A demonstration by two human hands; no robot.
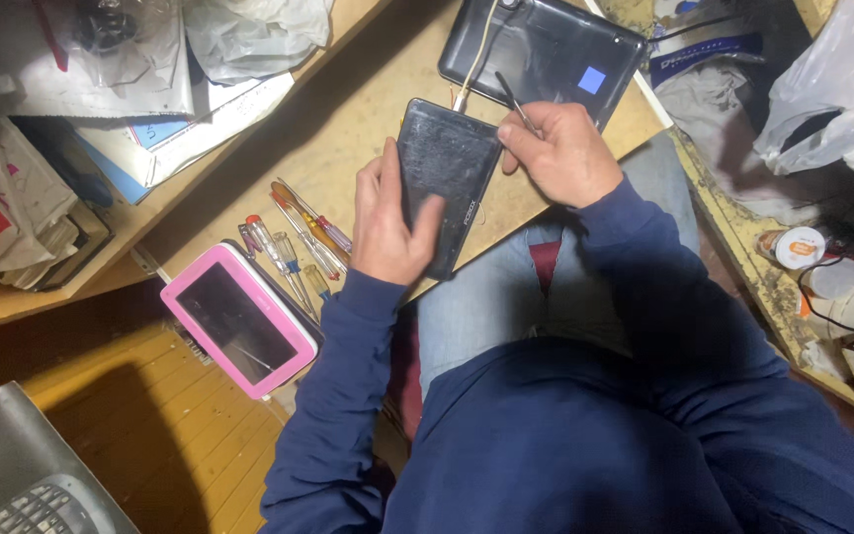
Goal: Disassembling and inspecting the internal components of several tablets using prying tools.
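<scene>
Holding black tablet (445, 183) over the wooden desk (348, 129), my left hand (392, 222) clamped around its edge; right hand (560, 148) pinched shut on thin metal tool (516, 102) at its corner. Screwdrivers (298, 242), pink tablet (237, 318) lie left.

Dim, warm light falls from above, shadows pooling at the corners, edges slightly soft and bent.
</scene>
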